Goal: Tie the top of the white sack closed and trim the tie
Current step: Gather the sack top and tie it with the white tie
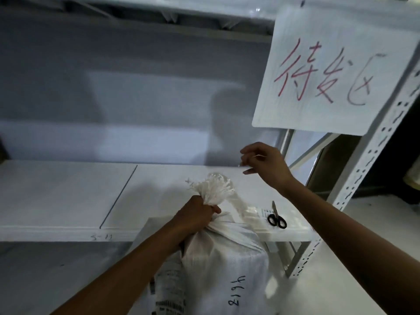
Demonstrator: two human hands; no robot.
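Observation:
The white woven sack [227,269] stands in front of the shelf, with handwritten numbers and a printed label on its side. My left hand [197,214] clamps the gathered neck, and the frayed top [216,187] fans out above my fist. My right hand [263,164] is raised above and to the right of the sack, fingers pinched on a thin white tie [247,161] that is barely visible. Black-handled scissors [276,218] lie shut on the shelf to the right of the sack, near its front edge.
A white metal shelf [68,196] runs across the view behind the sack. A perforated upright post [372,155] stands at the right. A white paper sign [329,71] with red handwriting hangs above my right hand. Flat clear packets [256,214] lie by the scissors.

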